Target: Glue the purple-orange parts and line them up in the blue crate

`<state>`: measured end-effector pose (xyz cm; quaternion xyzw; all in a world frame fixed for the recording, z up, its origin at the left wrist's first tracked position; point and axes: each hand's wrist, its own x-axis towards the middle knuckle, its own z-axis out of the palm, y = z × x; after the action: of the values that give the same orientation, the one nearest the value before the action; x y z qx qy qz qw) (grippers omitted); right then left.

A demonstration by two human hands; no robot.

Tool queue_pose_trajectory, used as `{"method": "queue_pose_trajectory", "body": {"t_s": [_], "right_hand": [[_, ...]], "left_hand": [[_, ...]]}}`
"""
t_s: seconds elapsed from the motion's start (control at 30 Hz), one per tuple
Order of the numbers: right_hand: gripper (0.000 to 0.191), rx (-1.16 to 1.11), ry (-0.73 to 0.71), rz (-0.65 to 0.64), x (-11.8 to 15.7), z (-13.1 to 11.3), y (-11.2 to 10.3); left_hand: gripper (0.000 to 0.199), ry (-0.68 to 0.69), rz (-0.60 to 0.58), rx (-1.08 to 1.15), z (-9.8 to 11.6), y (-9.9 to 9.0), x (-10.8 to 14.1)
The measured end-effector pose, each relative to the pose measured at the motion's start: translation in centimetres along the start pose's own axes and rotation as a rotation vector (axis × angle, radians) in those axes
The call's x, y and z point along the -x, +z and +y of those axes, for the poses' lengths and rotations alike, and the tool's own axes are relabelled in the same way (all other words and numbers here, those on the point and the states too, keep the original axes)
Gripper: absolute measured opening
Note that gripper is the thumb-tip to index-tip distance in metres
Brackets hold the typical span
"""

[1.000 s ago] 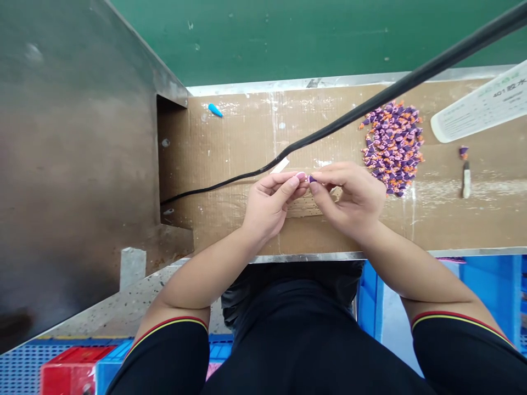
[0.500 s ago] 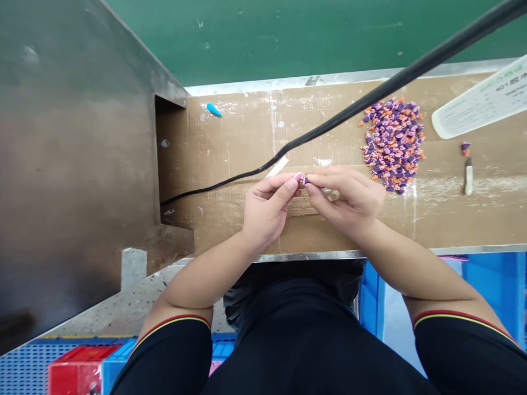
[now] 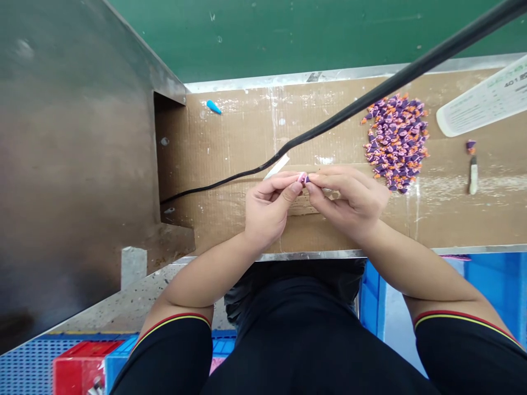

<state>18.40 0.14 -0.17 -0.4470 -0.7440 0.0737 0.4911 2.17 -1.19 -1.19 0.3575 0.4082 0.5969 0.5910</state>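
My left hand [image 3: 269, 208] pinches a small pink and white piece [image 3: 302, 177] between thumb and forefinger. Close against it, a small purple piece [image 3: 307, 179] sits in the fingertips of my right hand [image 3: 349, 200]. The two pieces meet or nearly meet; fingertips hide much of both. Right of my hands lies a pile of small purple, pink and orange pieces [image 3: 397, 140] on the cardboard-covered table [image 3: 230, 142]. One similar loose piece [image 3: 471, 146] lies farther right, just above a short tool with a pale handle [image 3: 473, 178].
A black cable [image 3: 321, 126] crosses above the table from the left opening to the upper right. A white bottle [image 3: 481, 104] is at the right, a blue tip [image 3: 213, 107] at the back left. A metal housing [image 3: 82, 164] fills the left; a white strip [image 3: 276, 167] lies behind my left hand.
The pink piece and the purple piece are closer together at my fingertips. My hands otherwise hold nearly the same position, and the view has shifted slightly.
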Motion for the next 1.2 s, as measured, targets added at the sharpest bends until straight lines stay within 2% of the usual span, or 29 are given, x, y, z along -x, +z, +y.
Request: {"method": "queue_pose_trajectory", "body": {"t_s": [0.13, 0.33, 0.43, 0.6, 0.77, 0.87, 1.0, 1.1, 1.2], "right_hand": [[0.01, 0.043, -0.063, 0.025, -0.1, 0.0, 0.2], [0.008, -0.002, -0.159, 0.094, -0.1, 0.3, 0.3], [0.009, 0.034, -0.148, 0.082, -0.2, 0.2, 0.2], [0.016, -0.052, -0.168, 0.133, -0.1, 0.2, 0.3], [0.014, -0.048, -0.184, 0.135, -0.2, 0.5, 0.3], [0.008, -0.018, -0.185, 0.035, -0.9, 0.8, -0.8], [0.01, 0.062, -0.112, -0.228, -1.0, 1.3, -4.1], [0.012, 0.064, -0.144, -0.458, 0.7, 1.7, -7.0], [0.018, 0.117, -0.182, -0.671, 3.6, 1.9, -8.8]], "left_hand": [[0.009, 0.075, -0.038, -0.005, -0.3, -0.2, 0.1], [0.008, 0.136, -0.063, 0.003, -0.7, -0.2, 0.2], [0.012, 0.085, -0.096, 0.055, -0.5, 0.0, 0.4], [0.016, -0.062, -0.154, 0.16, -0.2, -0.1, 0.7], [0.015, -0.047, -0.191, 0.188, -0.5, -0.2, 0.7], [0.023, -0.008, -0.161, 0.165, -0.5, -0.4, 0.4], [0.021, 0.102, -0.091, 0.118, -0.9, -0.9, 0.0], [0.023, 0.183, -0.068, 0.032, -1.2, -1.3, -0.3], [0.026, 0.323, -0.102, -0.193, -1.2, -1.3, -0.5]]}}
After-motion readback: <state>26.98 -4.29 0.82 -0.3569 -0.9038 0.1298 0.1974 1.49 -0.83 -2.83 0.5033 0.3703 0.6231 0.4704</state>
